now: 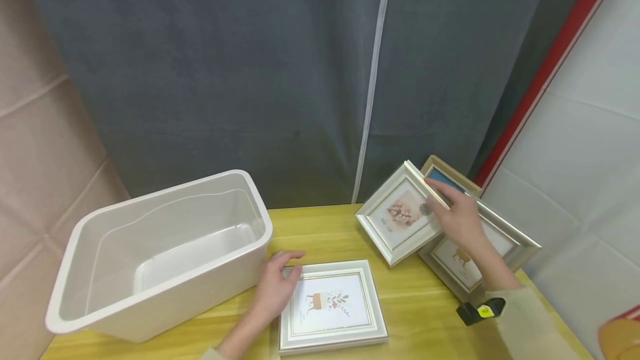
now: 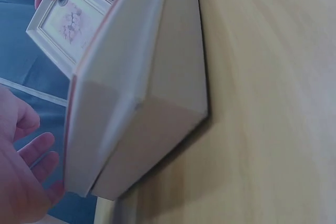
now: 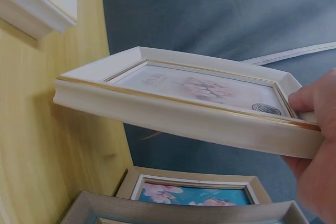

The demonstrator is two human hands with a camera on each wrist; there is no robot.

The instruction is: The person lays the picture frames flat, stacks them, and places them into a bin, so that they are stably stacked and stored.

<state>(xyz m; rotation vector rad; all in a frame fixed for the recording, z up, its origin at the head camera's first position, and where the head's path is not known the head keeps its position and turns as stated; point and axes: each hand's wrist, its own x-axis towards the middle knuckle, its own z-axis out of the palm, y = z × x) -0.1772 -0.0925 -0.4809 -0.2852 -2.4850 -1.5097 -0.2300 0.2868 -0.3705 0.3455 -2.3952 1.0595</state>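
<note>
My right hand [image 1: 460, 221] pinches a white picture frame [image 1: 384, 240] by its right edge; the frame shows a pink flower print and a round dark sticker. In the right wrist view, that frame [image 3: 184, 119] is tilted up off the table, with the thumb over its border and fingers beneath. My left hand [image 1: 275, 288] is at the upper left corner of another white picture frame [image 1: 377, 315], which lies flat with a plant-and-stool print. From the left wrist, the fingers [image 2: 44, 163] look loosely bent beside that frame's side [image 2: 113, 93].
A large white plastic bin [image 1: 200, 279] stands on the left of the yellow wooden table [image 1: 405, 304]. Behind my right hand lean a silver-grey picture frame [image 1: 520, 243] and a tan one [image 1: 431, 166] with a blue print. A grey curtain [image 1: 225, 82] hangs at the back.
</note>
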